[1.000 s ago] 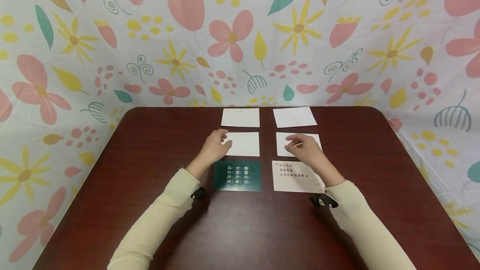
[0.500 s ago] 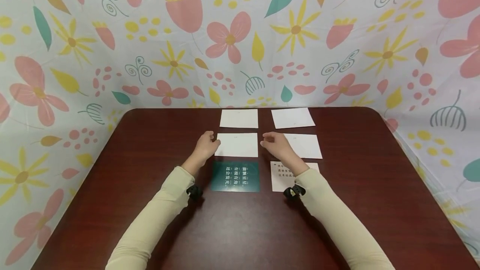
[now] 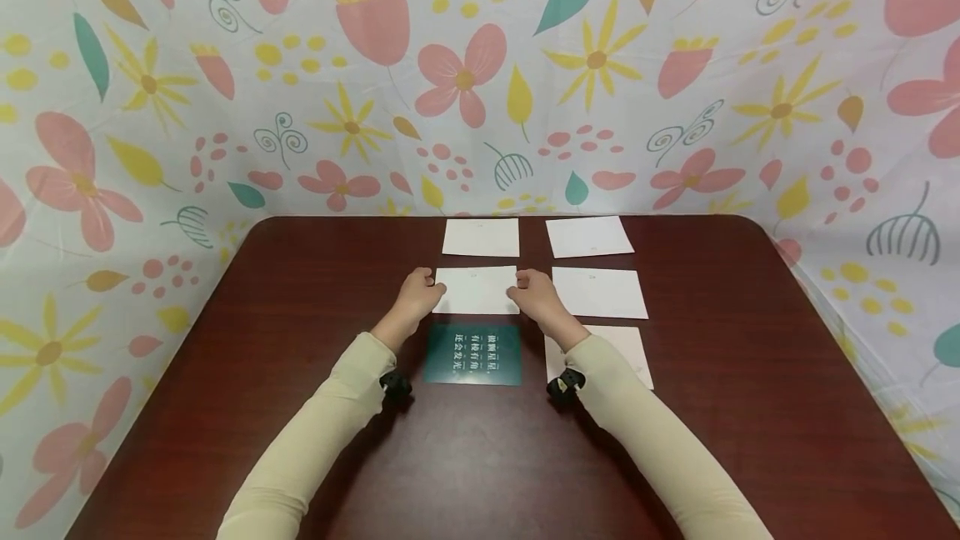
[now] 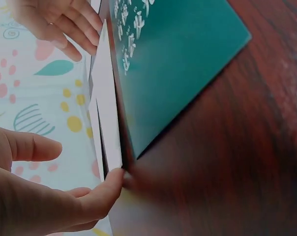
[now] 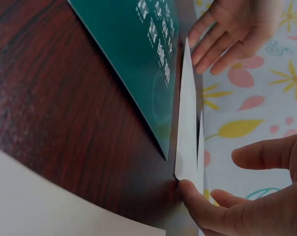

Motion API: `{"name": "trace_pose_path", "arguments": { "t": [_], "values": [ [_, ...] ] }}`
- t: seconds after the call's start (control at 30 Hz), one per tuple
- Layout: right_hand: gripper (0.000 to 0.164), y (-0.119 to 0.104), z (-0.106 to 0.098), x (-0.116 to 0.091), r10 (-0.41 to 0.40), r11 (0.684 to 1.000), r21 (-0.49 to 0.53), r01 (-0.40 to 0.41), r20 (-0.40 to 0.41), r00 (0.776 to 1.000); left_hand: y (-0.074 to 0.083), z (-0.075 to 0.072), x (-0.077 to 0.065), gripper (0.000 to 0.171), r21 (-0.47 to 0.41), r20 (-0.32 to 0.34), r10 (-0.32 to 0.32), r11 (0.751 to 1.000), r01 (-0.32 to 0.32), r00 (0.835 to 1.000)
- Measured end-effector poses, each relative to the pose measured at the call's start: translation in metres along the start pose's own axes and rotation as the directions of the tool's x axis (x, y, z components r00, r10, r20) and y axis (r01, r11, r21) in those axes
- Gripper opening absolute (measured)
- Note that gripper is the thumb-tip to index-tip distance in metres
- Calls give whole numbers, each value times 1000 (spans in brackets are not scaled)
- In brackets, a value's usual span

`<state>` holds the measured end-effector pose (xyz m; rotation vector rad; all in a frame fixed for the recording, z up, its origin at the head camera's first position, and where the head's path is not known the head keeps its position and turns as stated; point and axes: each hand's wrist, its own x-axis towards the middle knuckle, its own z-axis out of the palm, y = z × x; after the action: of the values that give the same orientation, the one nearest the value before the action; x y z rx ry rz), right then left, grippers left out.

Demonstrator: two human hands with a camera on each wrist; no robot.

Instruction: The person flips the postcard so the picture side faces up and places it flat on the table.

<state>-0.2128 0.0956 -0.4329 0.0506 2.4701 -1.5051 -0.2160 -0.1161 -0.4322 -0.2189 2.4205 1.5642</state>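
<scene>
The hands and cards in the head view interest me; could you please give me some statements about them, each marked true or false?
1. The green card bears white writing. True.
2. The left hand lies on the green card. False: it is at the left end of the white card just behind the green one.
3. The right hand is at that white card's right end. True.
4. The right sleeve hides part of the front right card. True.
5. That sleeve is black. False: it is cream.
</scene>
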Motion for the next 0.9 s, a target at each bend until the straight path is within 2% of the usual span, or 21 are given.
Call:
{"name": "trace_pose_path", "arguments": {
  "t": [0.2,0.37,0.7,0.9],
  "values": [
    [49,1,0,2,13,998,69,-12,-14,1000,2,-2,-1,57,11,-5,-7,1000,7,1000],
    [47,2,-1,4,19,988,153,-12,-43,999,3,-3,-4,52,37,-19,13,999,-13,1000],
    [39,-1,-9,4,26,964,266,7,-119,993,6,-6,-3,31,20,-135,70,997,-68,988],
    [35,-1,-13,6,49,946,324,0,-142,989,7,-8,-3,25,-16,-196,87,996,-92,977]
  ]
}}
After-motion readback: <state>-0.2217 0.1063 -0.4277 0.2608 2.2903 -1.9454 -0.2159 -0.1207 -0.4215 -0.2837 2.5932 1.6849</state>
